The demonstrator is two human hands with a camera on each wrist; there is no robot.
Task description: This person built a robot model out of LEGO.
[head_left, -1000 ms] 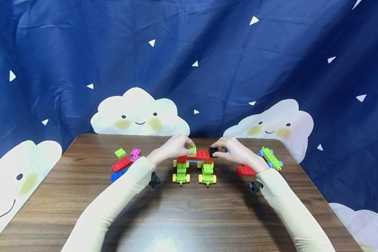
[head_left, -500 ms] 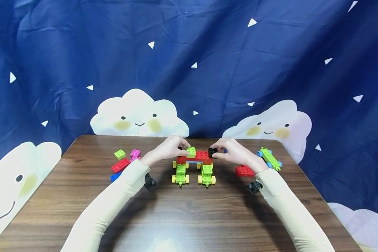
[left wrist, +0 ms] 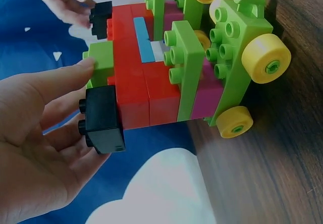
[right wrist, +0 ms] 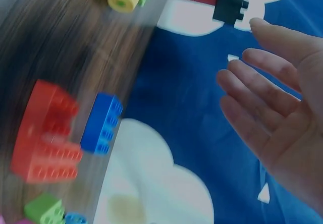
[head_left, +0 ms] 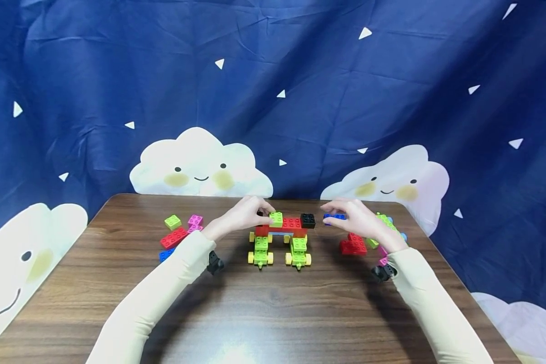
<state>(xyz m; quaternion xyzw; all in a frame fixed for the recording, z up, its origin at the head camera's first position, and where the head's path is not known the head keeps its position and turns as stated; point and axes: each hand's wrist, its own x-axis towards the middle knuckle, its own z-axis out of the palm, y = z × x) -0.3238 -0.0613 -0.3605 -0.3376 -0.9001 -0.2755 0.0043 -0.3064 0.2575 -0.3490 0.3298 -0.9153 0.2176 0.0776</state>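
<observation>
A toy brick build stands mid-table, with red bricks point(head_left: 292, 223) bridging two lime wheeled bases point(head_left: 261, 252) with yellow wheels. My left hand point(head_left: 243, 216) pinches a small lime brick point(head_left: 276, 219) on top of the red layer, the thumb against its side. Beside that brick, a black brick point(left wrist: 104, 119) shows at the left end in the left wrist view; the left fingers pass behind it. Another black brick point(head_left: 307, 221) sits on the right end. Just right of it my right hand point(head_left: 358, 220) hovers with loosely spread fingers, holding nothing.
Behind the right hand lies a blue brick point(head_left: 335, 218), with red bricks point(head_left: 354, 245) nearer. Further right, a lime wheeled base point(head_left: 388, 222) is partly hidden by the forearm. Lime point(head_left: 173, 222), pink point(head_left: 195, 221), red point(head_left: 174, 237) and blue point(head_left: 166, 254) bricks lie left.
My right hand has let go of the right black brick and moved right, uncovering the blue brick. The left hand shifted slightly left early on, then stayed at the lime brick.
</observation>
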